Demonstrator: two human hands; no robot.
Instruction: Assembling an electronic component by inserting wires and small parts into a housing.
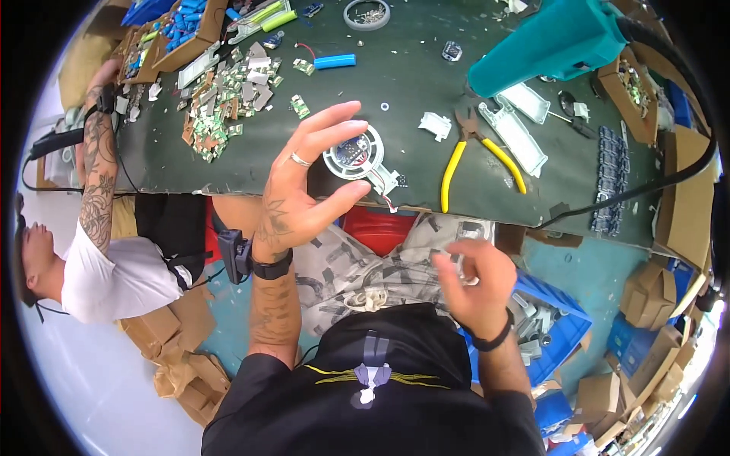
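Note:
My left hand (304, 178) hovers over the table's front edge, fingers stretched and thumb apart. Between its fingertips and thumb lies a round pale plastic housing (372, 169) with a dark circuit board (351, 151) inside and thin wires at its short stem. I cannot tell whether the fingers touch it. Lower down, my right hand (483, 285) is over my lap near a blue bin (566, 346), its fingers curled and blurred. Something pale shows between thumb and forefinger, too smeared to name. Yellow-handled pliers (455, 171) lie right of the housing, beside a white plastic shell piece (436, 125).
A teal power tool (547, 49) with a black cable stands at the right. Long white shells (517, 140) lie below it. Small green boards (209, 125) pile at the left, near a blue battery (334, 61). Another person's tattooed arm (99, 167) reaches in at far left.

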